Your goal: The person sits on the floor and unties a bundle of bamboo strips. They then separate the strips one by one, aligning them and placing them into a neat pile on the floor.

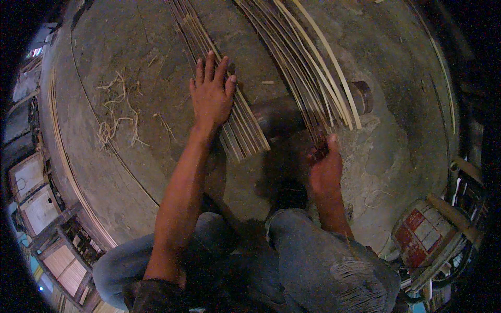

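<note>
My left hand [213, 99] lies flat, fingers outstretched, on a row of thin wooden strips [245, 128] side by side on the floor. To its right, my right hand [326, 164] has its fingers closed round the near end of a dark strip. Beside that strip a second, looser bundle of long strips [302, 68] curves away to the top of the view; its right-hand strips are paler. This bundle passes over a dark round log or pipe [282, 115] on the floor. How many strips the right hand grips is hidden by its fingers.
Curled pale shavings [117, 117] are scattered on the concrete floor [156, 31] at the left. Long strips [65, 161] lie along the left rim, near wooden frames [73, 255]. A red and white container [420, 235] stands at the lower right, beside my bent knee.
</note>
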### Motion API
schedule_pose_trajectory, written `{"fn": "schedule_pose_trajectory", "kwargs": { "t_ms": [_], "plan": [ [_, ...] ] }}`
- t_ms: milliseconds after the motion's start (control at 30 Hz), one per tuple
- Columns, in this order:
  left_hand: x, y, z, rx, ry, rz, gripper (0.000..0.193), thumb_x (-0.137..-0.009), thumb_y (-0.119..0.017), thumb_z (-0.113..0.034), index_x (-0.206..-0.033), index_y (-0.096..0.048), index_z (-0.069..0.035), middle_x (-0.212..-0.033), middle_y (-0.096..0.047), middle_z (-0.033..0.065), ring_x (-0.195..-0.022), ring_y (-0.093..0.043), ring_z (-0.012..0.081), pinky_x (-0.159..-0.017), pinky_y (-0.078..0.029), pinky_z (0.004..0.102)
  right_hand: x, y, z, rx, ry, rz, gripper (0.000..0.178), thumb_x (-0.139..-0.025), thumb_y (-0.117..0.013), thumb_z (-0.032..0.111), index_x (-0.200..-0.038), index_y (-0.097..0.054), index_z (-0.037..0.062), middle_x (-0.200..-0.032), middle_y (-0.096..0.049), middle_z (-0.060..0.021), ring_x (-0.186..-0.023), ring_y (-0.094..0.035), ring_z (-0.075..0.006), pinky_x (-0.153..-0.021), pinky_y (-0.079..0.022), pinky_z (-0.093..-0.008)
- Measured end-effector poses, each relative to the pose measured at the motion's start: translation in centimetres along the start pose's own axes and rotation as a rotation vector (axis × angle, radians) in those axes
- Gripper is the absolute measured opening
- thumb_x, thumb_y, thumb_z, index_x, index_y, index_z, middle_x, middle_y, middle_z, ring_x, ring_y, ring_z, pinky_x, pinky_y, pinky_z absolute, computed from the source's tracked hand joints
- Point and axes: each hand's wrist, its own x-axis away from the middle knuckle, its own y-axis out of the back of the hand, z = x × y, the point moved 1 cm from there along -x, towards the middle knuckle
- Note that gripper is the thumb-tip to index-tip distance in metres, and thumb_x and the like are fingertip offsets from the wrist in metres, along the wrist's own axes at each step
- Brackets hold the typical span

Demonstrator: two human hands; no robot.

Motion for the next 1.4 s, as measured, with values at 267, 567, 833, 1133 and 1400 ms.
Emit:
{"fn": "schedule_pose_trajectory", "kwargs": {
  "t_ms": [267,567,833,1133,1400],
  "plan": [
    [0.2,0.0,0.4,-0.054,-0.016,0.002,0.05,-0.095,-0.046,-0.04,-0.141,-0.041,-0.022,-0.153,-0.027,0.0076,-0.14,-0.023,0.0335,-0.107,-0.025,0.0581,0.8,2.2,1.3,-0.426,-0.417,0.283,0.015,-0.091,-0.059,0.026,-0.085,-0.055,0.0135,-0.066,-0.049,0.0036,-0.06,-0.046,-0.0125,-0.055,-0.041,-0.0276],
    [-0.1,0.0,0.2,-0.094,-0.022,0.062,0.048,-0.095,-0.048,-0.036,-0.14,-0.043,-0.02,-0.153,-0.026,0.0107,-0.14,-0.021,0.0375,-0.109,-0.025,0.0537,0.9,3.6,-1.5,0.817,0.227,0.366,0.022,-0.088,-0.061,0.03,-0.086,-0.062,0.0078,-0.077,-0.06,-0.0035,-0.068,-0.056,-0.0173,-0.066,-0.047,-0.03],
    [0.7,-0.2,0.7,0.033,0.033,0.049,0.049,-0.094,-0.048,-0.036,-0.14,-0.042,-0.021,-0.155,-0.021,0.0062,-0.142,-0.019,0.0335,-0.108,-0.025,0.0567,4.5,1.0,6.1,1.414,0.24,0.625,0.03,-0.086,-0.066,0.03,-0.088,-0.068,0.0003,-0.074,-0.065,-0.0085,-0.071,-0.059,-0.0133,-0.067,-0.047,-0.0286],
    [0.7,0.5,-2.1,-0.049,-0.026,0.063,0.05,-0.094,-0.047,-0.038,-0.14,-0.043,-0.019,-0.154,-0.025,0.0086,-0.142,-0.02,0.0325,-0.109,-0.023,0.0556,-1.3,-1.0,10.3,1.191,1.199,0.323,0.017,-0.078,-0.069,0.008,-0.093,-0.066,0.0011,-0.081,-0.062,-0.008,-0.07,-0.057,-0.0146,-0.064,-0.045,-0.0266],
    [0.6,1.4,-2.0,0.002,-0.025,0.012,0.051,-0.093,-0.049,-0.037,-0.139,-0.043,-0.017,-0.152,-0.027,0.0113,-0.139,-0.025,0.0342,-0.105,-0.029,0.0562,-0.3,-9.0,10.9,0.703,0.404,0.6,0.038,-0.089,-0.052,0.017,-0.125,-0.051,0.003,-0.076,-0.058,-0.0016,-0.063,-0.052,-0.0105,-0.057,-0.043,-0.0245]
  ]
}}
